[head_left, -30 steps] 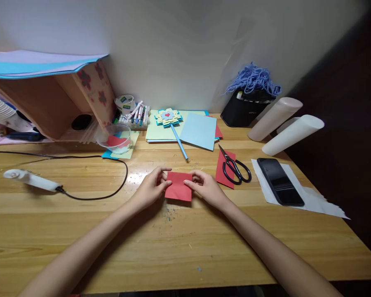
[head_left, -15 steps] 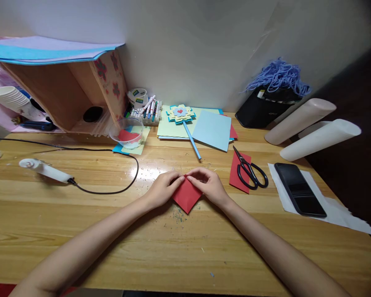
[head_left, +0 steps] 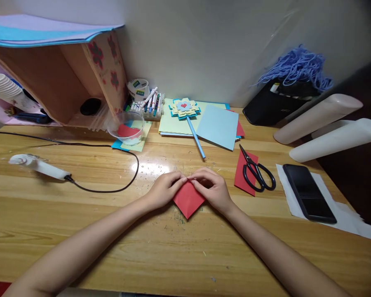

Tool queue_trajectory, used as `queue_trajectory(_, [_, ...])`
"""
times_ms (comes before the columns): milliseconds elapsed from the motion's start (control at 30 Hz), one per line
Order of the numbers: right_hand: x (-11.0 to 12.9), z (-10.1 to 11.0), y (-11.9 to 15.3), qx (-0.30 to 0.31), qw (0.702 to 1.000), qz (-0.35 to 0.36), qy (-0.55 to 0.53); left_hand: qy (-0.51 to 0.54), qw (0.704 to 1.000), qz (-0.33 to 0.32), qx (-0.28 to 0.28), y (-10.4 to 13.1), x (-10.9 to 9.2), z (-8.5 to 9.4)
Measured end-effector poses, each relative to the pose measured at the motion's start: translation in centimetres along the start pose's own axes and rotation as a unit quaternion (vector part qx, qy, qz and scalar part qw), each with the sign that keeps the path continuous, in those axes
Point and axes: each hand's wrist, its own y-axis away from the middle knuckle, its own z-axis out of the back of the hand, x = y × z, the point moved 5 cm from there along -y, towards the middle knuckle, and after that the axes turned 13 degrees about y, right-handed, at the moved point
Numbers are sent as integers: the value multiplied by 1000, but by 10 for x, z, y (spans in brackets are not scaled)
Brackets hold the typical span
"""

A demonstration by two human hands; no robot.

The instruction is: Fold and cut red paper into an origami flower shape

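Note:
A piece of red paper (head_left: 188, 201), turned like a diamond with one corner towards me, lies between my hands near the middle of the table. My left hand (head_left: 164, 190) pinches its far left edge close to the top corner. On the other side, my right hand (head_left: 215, 190) grips the same far corner between thumb and fingers. A faint crease runs down the paper's middle. Right of my right hand, black-handled scissors (head_left: 256, 172) rest over another red paper piece (head_left: 243, 178).
Beyond my hands lie a paper flower (head_left: 184, 106) on a blue stick and a light blue sheet (head_left: 219, 127). A white corded glue gun (head_left: 43, 167) lies left, near a clear plastic bowl (head_left: 126, 128). At right are a phone (head_left: 309, 193) and white paper rolls (head_left: 334, 140).
The view has shifted and tipped slightly downward. Both hands keep their hold at the paper's far corner, with the right thumb moved slightly off the tip.

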Motion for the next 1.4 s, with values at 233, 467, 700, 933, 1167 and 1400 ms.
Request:
queue_trajectory(233, [11, 6, 5, -14, 991, 111, 77, 58, 998, 22, 11, 1, 4, 0])
queue_trajectory(467, [13, 6, 8, 1, 978, 172, 122, 164, 985, 47, 25, 0, 3, 0])
queue_trajectory(700, [12, 5, 4, 14, 994, 96, 42, 192, 980, 48, -3, 1, 2, 0])
queue_trajectory(933, [-7, -7, -2, 57, 985, -122, -111, 60, 997, -21, -44, 5, -2, 0])
queue_trajectory(1167, [-10, -8, -4, 74, 980, -146, -112, -6, 997, -58, -56, 7, -6, 0])
queue_trajectory(1400, [-13, -7, -5, 80, 972, -171, -140, 0, 997, -60, -48, 8, -10, -1])
